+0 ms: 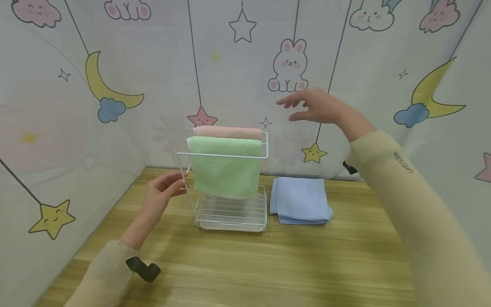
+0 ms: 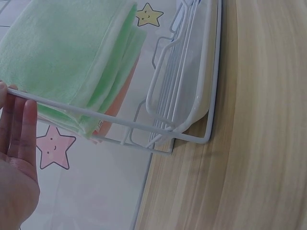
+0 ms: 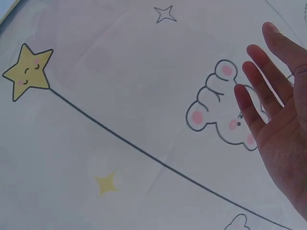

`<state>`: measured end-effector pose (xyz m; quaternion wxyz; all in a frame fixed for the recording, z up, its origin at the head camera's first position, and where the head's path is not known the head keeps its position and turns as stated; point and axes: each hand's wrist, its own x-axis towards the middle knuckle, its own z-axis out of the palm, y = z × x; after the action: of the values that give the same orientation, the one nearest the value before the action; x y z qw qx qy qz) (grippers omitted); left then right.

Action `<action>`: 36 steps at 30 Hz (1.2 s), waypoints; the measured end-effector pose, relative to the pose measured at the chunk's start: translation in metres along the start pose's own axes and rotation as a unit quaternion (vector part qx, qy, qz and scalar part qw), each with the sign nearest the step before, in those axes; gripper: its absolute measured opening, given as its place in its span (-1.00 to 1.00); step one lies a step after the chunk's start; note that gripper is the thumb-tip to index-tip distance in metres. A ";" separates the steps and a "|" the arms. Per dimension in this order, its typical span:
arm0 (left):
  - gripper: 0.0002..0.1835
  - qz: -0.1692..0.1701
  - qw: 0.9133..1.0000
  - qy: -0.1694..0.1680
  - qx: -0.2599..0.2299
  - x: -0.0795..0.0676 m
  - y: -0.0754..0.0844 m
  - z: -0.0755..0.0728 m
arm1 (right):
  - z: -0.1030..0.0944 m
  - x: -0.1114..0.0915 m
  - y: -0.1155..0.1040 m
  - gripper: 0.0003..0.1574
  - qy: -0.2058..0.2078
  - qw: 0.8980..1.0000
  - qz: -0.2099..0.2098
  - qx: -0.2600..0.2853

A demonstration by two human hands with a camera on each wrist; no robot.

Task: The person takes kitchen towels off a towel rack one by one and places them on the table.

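Note:
A white wire rack (image 1: 222,155) stands on the table, with a green towel (image 1: 226,175) draped over its front and a pink towel (image 1: 230,132) behind that. My left hand (image 1: 163,190) holds the rack's left side wire; in the left wrist view its fingers (image 2: 29,129) lie behind the wire and the thumb shows at the picture's edge. Up in the air, right of the rack and above its top, is my right hand (image 1: 316,105), fingers extended and nothing in it. A folded blue cloth (image 1: 301,200) lies on the table to the right of the rack.
At the rack's base, a wire shelf sits over a white tray (image 1: 232,227). The wooden table (image 1: 245,264) meets a pale backdrop (image 1: 161,64) printed with moons, stars and rabbits, close behind the rack and along the left side.

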<state>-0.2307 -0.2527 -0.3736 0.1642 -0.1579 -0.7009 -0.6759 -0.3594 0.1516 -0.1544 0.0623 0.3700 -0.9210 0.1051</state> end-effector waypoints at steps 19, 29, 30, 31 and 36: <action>-0.81 0.000 1.000 -0.001 0.004 0.000 -0.002 0.000 | 0.004 0.015 -0.047 -0.40 0.021 0.994 -0.105 0.028; -0.83 -0.003 1.000 -0.002 0.008 0.000 -0.001 -0.001 | 0.027 0.026 -0.073 -0.43 0.000 0.987 -0.157 0.046; -0.83 -0.003 1.000 -0.001 0.008 0.000 -0.002 -0.001 | 0.029 0.027 -0.075 -0.43 -0.004 0.986 -0.160 0.045; -0.82 -0.003 1.000 0.000 0.009 0.000 -0.002 -0.001 | 0.031 0.028 -0.076 -0.44 -0.008 0.986 -0.163 0.045; -0.75 -0.002 1.000 0.000 0.010 0.001 -0.001 -0.002 | 0.042 0.032 -0.085 -0.45 -0.026 0.984 -0.172 0.049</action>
<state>-0.2320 -0.2546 -0.3742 0.1643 -0.1554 -0.7078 -0.6692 -0.3247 0.0602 -0.1769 0.0370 0.5279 -0.8388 0.1281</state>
